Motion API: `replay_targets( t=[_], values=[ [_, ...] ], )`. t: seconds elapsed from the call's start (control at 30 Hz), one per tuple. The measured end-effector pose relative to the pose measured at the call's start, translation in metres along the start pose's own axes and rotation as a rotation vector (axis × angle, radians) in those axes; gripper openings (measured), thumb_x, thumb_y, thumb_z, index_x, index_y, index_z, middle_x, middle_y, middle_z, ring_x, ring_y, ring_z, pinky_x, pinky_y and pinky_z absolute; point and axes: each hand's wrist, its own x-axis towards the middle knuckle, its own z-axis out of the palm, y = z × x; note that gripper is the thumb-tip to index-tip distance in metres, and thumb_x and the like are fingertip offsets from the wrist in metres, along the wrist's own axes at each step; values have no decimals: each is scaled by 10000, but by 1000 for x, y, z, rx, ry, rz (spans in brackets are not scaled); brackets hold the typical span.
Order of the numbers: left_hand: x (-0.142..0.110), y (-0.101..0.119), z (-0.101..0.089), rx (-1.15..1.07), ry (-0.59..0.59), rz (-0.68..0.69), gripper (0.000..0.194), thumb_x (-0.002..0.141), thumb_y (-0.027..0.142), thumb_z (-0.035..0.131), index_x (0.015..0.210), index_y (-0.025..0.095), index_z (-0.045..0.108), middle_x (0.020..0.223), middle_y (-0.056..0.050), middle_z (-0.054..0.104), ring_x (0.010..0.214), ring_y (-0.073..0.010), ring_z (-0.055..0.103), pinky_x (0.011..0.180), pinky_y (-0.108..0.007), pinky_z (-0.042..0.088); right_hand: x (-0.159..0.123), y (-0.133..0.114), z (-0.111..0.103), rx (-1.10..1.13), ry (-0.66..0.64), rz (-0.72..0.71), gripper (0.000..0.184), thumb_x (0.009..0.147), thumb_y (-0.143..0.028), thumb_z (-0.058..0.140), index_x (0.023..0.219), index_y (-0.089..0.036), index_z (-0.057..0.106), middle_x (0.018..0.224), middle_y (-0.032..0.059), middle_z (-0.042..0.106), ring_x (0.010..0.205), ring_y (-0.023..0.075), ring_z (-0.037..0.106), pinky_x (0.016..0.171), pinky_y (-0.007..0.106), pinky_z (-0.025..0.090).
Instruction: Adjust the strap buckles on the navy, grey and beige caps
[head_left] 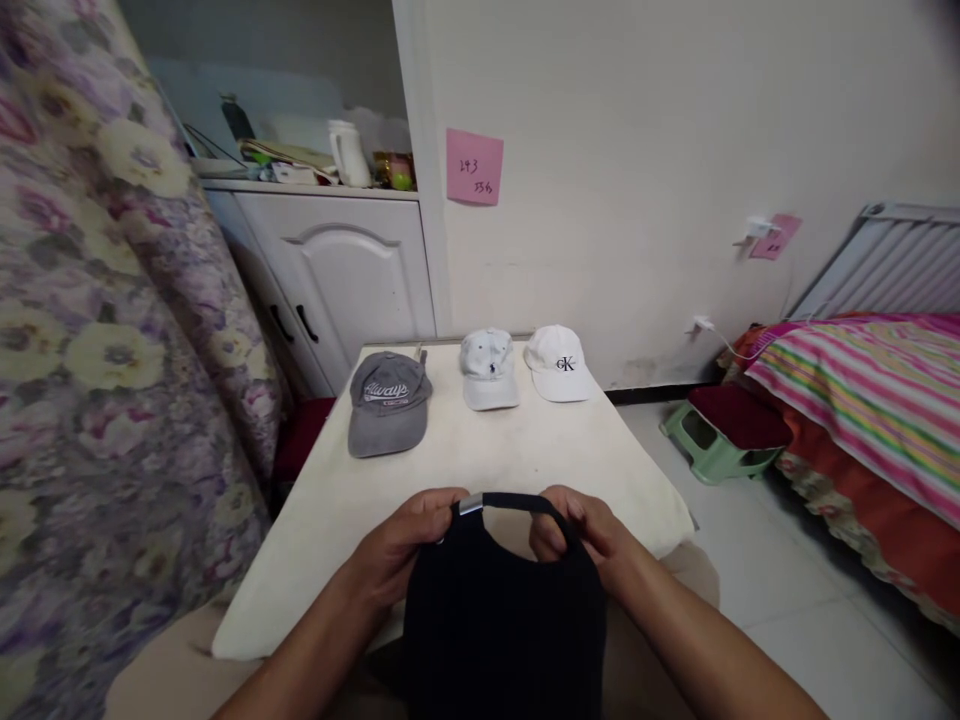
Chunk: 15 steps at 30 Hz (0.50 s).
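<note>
A black cap (506, 630) is held up close to me, its back strap and silver buckle facing away over the table's near part. My left hand (409, 540) pinches the strap's left end beside the buckle. On the other side, my right hand (574, 530) grips the strap's right end, with fingers showing through the back opening. Beyond them on the table stand a grey cap (388, 405) with white lettering, a pale blue cap (489, 368) with a small dark emblem, and a white cap (560, 364) with black letters.
The caps stand on a cream-covered table (315, 540) against the wall. A floral curtain (127, 380) hangs at left beside a white cabinet (345, 260). At right are a green stool (712, 455) with a dark red top and a bed with a striped cover (885, 380).
</note>
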Motion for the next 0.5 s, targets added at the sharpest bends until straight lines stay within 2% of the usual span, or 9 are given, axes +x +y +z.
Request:
replay_targets(
  t=[0.1, 0.27, 0.37, 0.5],
  values=[
    [5, -1, -7, -31, -5, -10, 332, 674, 244, 860, 907, 40, 741, 686, -47, 667, 565, -103, 602, 556, -173, 502, 2, 8, -13, -12, 73, 11, 483, 392, -383, 965, 634, -152, 616, 553, 16, 654, 402, 117, 553, 369, 194, 428],
    [19, -3, -21, -162, -36, 16, 269, 699, 168, 824, 950, 100, 755, 788, -49, 738, 666, -136, 684, 624, -181, 550, 7, 10, -27, 0, 275, -87, 411, 519, -350, 922, 828, -192, 701, 555, -58, 608, 397, 67, 402, 400, 187, 365],
    [32, -15, -37, -231, -32, 35, 281, 684, 147, 800, 959, 111, 750, 761, -31, 743, 632, -143, 693, 589, -186, 557, 13, 9, -36, -3, 369, -128, 434, 537, -385, 896, 882, -215, 697, 556, -79, 559, 410, 61, 345, 415, 193, 342],
    [49, -35, -61, -327, -11, 62, 223, 673, 178, 801, 879, 107, 756, 644, -19, 727, 517, -144, 672, 499, -199, 551, 18, 9, -52, -90, 522, -144, 414, 557, -416, 839, 875, -205, 679, 584, -59, 537, 446, 76, 353, 447, 219, 346]
  ],
)
